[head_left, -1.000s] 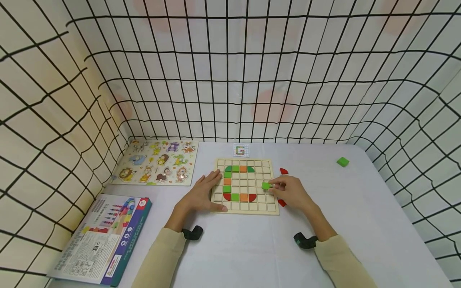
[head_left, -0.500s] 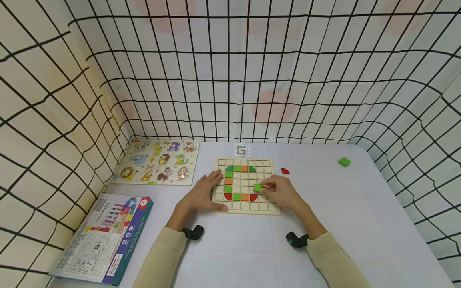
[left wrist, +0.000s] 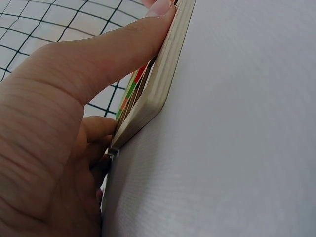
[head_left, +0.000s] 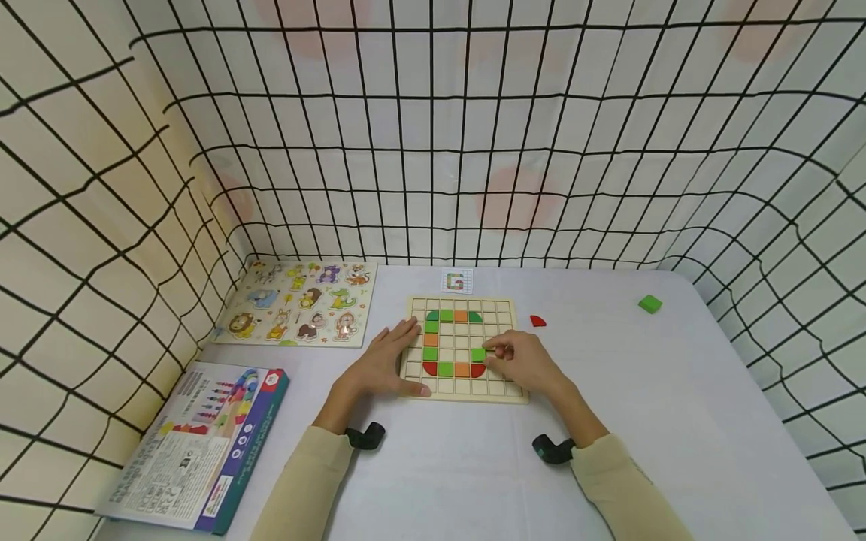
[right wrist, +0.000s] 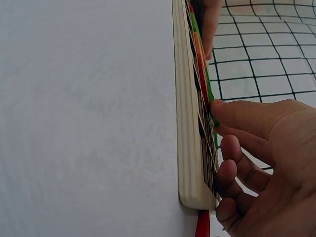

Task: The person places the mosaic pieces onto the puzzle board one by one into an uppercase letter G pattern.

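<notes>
Green square tile [head_left: 478, 354] is sitting in the wooden grid board [head_left: 507, 309], pinched by the right hand [head_left: 524, 363] at the tile's three o'clock. Left hand [head_left: 382, 366], fingers flat, is pressing the board's nine-o'clock edge.

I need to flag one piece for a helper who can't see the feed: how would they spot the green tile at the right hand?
Find the wooden grid board mid-table. On it, the right hand pinches a green tile just above the red corner piece. Unlike the other green tiles, it sits right of the column, at fingertips.
</notes>
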{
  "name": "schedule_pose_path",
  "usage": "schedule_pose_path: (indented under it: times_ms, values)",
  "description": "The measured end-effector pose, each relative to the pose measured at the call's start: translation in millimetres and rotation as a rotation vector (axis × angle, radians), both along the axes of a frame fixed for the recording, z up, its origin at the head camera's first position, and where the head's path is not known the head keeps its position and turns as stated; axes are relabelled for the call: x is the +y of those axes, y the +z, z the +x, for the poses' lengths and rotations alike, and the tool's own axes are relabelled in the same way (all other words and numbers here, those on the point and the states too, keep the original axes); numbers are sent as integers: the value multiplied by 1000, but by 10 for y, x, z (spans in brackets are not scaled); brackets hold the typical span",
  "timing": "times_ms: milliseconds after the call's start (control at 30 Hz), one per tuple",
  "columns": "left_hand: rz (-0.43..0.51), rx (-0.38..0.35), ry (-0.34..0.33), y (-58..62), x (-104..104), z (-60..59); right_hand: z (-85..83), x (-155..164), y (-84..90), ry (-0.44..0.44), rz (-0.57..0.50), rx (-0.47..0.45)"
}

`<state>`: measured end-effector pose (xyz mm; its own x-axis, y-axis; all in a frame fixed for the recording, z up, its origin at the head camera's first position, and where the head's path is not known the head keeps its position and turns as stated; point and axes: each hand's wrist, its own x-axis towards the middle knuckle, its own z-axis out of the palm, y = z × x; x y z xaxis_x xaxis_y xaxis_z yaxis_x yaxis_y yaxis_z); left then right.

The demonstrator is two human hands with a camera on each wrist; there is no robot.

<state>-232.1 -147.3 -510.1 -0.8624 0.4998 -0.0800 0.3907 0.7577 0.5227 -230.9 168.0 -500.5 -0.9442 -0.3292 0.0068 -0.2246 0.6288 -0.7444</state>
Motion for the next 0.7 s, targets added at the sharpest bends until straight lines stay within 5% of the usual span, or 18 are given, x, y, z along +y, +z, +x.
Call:
schedule_pose_path:
  times_ms: [700]
  values:
    - [7,-3,-1,1,-3,0,-6,82,28,-41,-50,-15]
